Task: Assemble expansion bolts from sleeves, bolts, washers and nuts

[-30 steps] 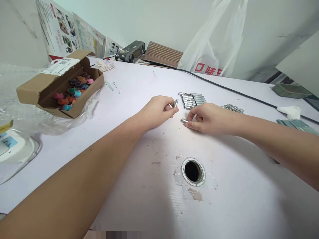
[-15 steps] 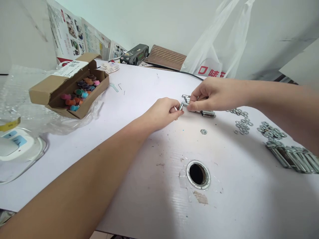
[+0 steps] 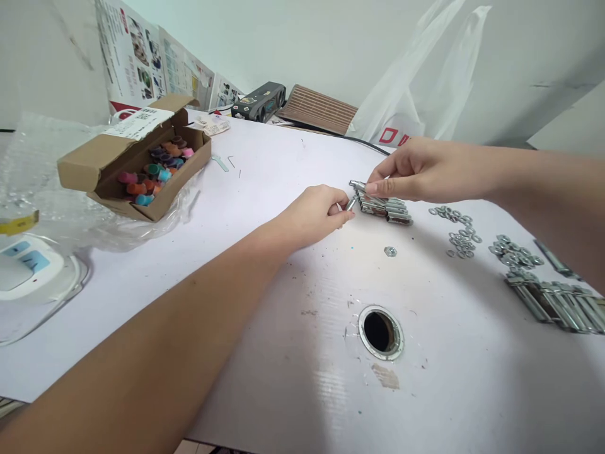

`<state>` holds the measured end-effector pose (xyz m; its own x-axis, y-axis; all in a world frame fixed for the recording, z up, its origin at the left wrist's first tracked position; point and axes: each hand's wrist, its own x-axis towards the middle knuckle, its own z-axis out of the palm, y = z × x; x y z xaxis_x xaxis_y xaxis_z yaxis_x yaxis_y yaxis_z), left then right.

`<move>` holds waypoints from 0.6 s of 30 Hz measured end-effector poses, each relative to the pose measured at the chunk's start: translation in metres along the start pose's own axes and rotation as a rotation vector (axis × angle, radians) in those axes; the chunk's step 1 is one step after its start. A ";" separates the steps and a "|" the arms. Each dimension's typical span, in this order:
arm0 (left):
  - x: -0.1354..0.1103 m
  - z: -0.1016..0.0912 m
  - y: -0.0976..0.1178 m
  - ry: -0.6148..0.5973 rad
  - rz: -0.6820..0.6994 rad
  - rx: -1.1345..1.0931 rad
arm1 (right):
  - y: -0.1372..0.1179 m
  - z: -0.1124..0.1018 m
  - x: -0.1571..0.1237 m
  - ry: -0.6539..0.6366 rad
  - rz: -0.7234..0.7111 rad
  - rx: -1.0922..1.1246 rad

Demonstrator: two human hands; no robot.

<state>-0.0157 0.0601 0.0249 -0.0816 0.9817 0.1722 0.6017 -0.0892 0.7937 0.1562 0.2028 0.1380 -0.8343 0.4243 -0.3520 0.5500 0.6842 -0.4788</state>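
Observation:
My left hand rests on the white table, fingers pinched on a small metal sleeve. My right hand hovers just beyond it, thumb and forefinger pinched on another metal sleeve at the left end of a row of metal sleeves. A single nut lies loose on the table in front of the row.
A round metal-rimmed hole is in the table near me. Piles of nuts and washers and long bolts lie at the right. A cardboard box of coloured caps sits on bubble wrap at the left. A white plastic bag stands behind.
My right hand lifted from the table near my left hand, leaving a nut behind, and moved up to the sleeve row, where it now pinches a sleeve. My left hand kept its sleeve.

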 end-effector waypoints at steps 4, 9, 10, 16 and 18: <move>0.000 -0.001 0.001 -0.006 -0.010 -0.021 | 0.004 0.027 0.006 0.069 -0.146 0.416; 0.001 -0.002 0.001 -0.012 -0.005 -0.035 | -0.001 0.073 0.012 0.174 -0.168 0.917; 0.001 -0.002 0.001 -0.013 -0.002 -0.040 | -0.003 0.079 0.012 0.196 -0.162 0.956; -0.002 -0.003 0.002 -0.029 -0.007 -0.071 | -0.003 0.088 0.013 0.322 -0.141 1.056; -0.002 -0.003 0.002 -0.029 -0.014 -0.058 | -0.001 0.088 0.013 0.355 -0.146 1.057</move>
<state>-0.0171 0.0573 0.0278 -0.0665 0.9873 0.1445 0.5538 -0.0839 0.8284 0.1480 0.1554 0.0635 -0.7641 0.6415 -0.0683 0.0608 -0.0338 -0.9976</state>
